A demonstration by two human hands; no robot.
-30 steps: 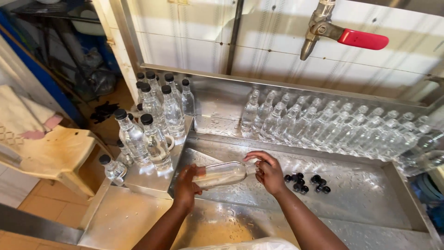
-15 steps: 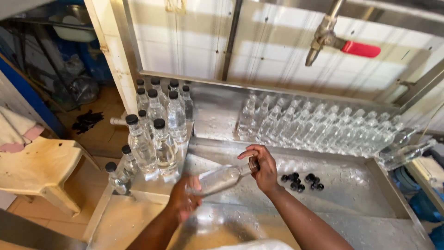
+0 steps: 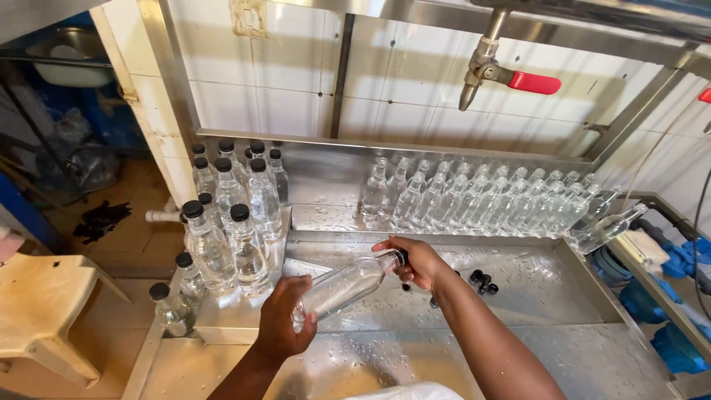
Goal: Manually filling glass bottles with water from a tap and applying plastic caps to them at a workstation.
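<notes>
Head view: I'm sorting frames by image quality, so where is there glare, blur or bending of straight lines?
Head view: daylight glints off the wet steel tray and the row of uncapped bottles; the bottle held by the left hand and right hand is sharp, with little motion blur; the wide lens bows the frame edges; the left background is dimmer.

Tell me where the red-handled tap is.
In the head view, the red-handled tap hangs upper right on the tiled wall, above the row of uncapped clear bottles.
</notes>
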